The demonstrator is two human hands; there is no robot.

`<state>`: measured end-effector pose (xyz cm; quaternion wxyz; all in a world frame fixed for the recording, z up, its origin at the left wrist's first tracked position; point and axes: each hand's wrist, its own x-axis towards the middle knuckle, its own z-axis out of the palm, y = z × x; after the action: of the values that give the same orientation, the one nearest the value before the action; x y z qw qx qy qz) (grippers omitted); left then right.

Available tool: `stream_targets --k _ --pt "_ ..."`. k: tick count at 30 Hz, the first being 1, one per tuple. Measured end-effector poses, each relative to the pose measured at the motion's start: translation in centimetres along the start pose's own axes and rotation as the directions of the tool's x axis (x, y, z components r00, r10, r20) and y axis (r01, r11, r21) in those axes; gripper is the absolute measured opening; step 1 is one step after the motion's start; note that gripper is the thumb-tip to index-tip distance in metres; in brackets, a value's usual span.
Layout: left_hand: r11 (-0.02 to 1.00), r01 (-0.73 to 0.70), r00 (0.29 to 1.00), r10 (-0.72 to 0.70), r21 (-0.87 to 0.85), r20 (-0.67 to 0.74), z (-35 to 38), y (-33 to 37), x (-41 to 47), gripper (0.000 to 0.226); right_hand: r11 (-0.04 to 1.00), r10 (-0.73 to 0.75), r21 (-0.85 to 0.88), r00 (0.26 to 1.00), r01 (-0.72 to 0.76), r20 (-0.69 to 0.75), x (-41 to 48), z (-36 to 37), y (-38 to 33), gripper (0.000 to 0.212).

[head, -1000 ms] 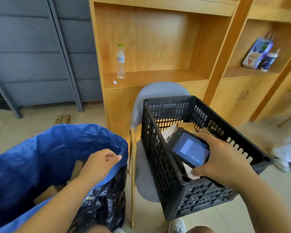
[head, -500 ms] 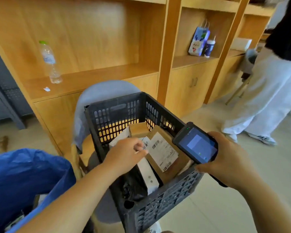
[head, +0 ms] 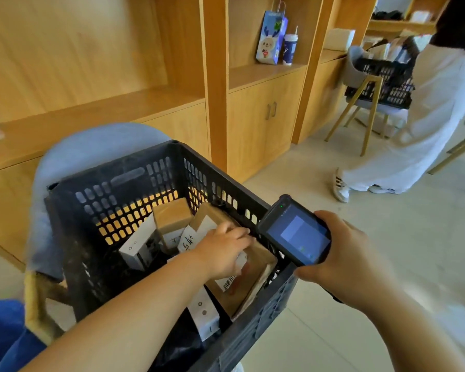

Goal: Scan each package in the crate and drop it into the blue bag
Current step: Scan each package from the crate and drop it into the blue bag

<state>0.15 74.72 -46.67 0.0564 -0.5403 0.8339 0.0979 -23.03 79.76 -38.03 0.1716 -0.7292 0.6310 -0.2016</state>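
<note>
A black slatted crate [head: 118, 181] rests on a grey chair. Inside lie a large brown cardboard package [head: 249, 284] with a white barcode label, a smaller brown box [head: 171, 214] behind it and white boxes [head: 138, 244]. My left hand [head: 222, 249] reaches into the crate and lies on top of the large brown package, fingers curled over its label. My right hand [head: 344, 253] holds a black handheld scanner [head: 295, 233] with a lit screen just over the crate's right rim. A corner of the blue bag [head: 3, 334] shows at the lower left.
Wooden shelving and cabinets [head: 253, 116] stand behind the crate. A person in white trousers [head: 424, 124] stands at the right beside another chair carrying a second black crate [head: 387, 81]. A gift bag and cup [head: 275, 40] sit on a shelf.
My left hand left the blue bag, crossed into the crate and settled on the large brown package. My view swung right, away from the bag. The scanner stays in my right hand.
</note>
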Motion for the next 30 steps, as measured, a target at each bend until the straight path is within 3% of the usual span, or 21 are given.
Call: stream_targets --k 8,12,14,18,21,23,26,30 --pt "0.995 -0.046 0.991 0.034 0.092 0.133 -1.8 0.2 -0.7 0.076 0.998 -0.002 -0.055 1.000 0.001 -0.005 -0.4 -0.1 0.1 0.083" --pt "0.979 -0.058 0.994 0.038 0.197 0.102 -3.1 -0.4 -2.7 0.061 0.999 0.001 -0.040 1.000 -0.001 0.002 -1.2 -0.5 -0.5 0.084" --pt "0.984 -0.011 0.998 0.000 0.178 0.066 -3.6 -1.1 -4.1 0.056 0.999 -0.010 -0.033 1.000 0.010 -0.008 -1.8 -0.8 -1.0 0.085" --pt "0.980 0.196 0.976 -0.197 -0.017 -0.091 -4.7 -2.1 -7.5 0.053 0.999 -0.031 -0.024 0.999 0.030 -0.036 -3.3 -1.6 -2.2 0.086" --pt "0.933 0.316 0.885 -0.355 -0.169 -0.302 -5.5 -2.6 -10.4 0.059 0.998 -0.061 -0.012 0.997 0.061 -0.047 -4.7 -2.2 -3.2 0.084" --pt "0.862 0.336 0.803 -0.472 -0.379 -0.364 -6.1 -2.8 -12.3 0.053 0.997 -0.080 0.001 0.995 0.080 -0.051 -5.8 -2.5 -3.9 0.084" --pt "0.667 0.263 0.677 -0.642 -0.697 -0.360 -6.8 -3.0 -14.8 0.034 0.994 -0.110 -0.005 0.992 0.109 -0.061 -7.4 -3.1 -4.9 0.084" --pt "0.451 0.146 0.529 -0.788 -0.881 -0.316 -7.4 -3.3 -17.7 0.034 0.991 -0.136 -0.015 0.989 0.135 -0.055 -9.2 -3.7 -6.1 0.085"
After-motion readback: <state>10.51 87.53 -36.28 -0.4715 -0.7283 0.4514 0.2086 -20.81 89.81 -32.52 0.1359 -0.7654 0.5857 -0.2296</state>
